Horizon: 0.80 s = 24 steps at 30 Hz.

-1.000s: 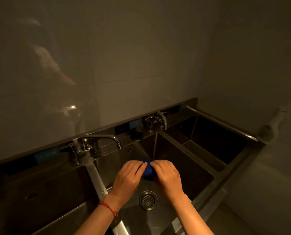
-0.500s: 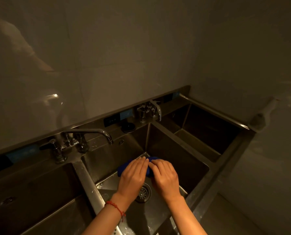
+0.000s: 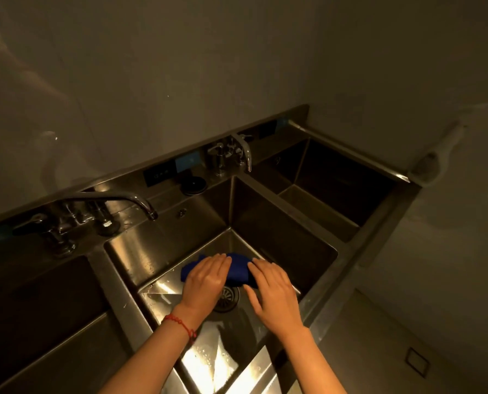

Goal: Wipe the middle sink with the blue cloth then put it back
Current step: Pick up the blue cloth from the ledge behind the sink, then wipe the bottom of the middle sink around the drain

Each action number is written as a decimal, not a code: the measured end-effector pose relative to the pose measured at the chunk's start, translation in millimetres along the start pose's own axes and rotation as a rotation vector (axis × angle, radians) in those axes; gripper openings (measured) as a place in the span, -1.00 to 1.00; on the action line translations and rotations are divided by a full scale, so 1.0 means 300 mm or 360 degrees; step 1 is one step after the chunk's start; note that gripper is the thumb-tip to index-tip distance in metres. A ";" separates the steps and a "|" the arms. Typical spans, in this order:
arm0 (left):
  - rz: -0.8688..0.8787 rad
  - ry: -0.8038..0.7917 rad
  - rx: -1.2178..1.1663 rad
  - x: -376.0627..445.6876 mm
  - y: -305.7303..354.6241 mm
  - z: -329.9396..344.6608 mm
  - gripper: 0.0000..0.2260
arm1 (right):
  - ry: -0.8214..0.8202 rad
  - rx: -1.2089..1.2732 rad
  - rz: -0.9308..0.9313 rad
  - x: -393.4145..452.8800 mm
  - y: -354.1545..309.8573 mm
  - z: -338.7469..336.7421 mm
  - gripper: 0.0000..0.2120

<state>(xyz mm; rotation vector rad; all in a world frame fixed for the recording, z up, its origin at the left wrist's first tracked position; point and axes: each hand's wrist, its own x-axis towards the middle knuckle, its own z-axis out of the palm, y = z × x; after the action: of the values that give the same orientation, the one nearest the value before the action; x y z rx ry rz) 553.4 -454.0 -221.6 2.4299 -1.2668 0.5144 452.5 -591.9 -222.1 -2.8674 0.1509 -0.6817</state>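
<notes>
Both of your hands press the blue cloth (image 3: 238, 270) flat on the floor of the middle sink (image 3: 279, 237), just behind the drain (image 3: 227, 298), left hand (image 3: 205, 282) and right hand (image 3: 271, 291) with fingers spread and lying on it rather than gripping, so you look to be mid-wipe, with the rest of the wiping and the putting back left. Around you, the long tap (image 3: 117, 201) reaches over the back left corner and the counter (image 3: 163, 189) holds a dark round disc (image 3: 193, 185); nothing lies in the cloth's way.

Dim warm light; plain glossy wall (image 3: 180, 81) behind, corner at right, pale floor (image 3: 379, 351) below.
</notes>
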 end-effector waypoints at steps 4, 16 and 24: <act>-0.0044 -0.0104 -0.0003 -0.006 -0.006 0.049 -0.45 | -0.0031 -0.0042 0.0161 -0.035 0.027 0.026 -0.62; -0.0156 -0.0373 -0.0033 -0.060 -0.005 0.175 -0.49 | -0.0334 -0.0031 0.0264 -0.071 0.011 0.122 -0.64; -0.0351 -0.0594 -0.0024 -0.106 -0.047 0.292 -0.57 | -0.0473 -0.0005 0.0272 -0.071 0.029 0.184 -0.59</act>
<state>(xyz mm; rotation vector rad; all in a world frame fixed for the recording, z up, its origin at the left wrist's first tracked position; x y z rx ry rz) 561.8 -464.6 -314.8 2.6934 -1.1040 -0.0116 458.2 -588.5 -281.3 -2.8732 0.3465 -0.2202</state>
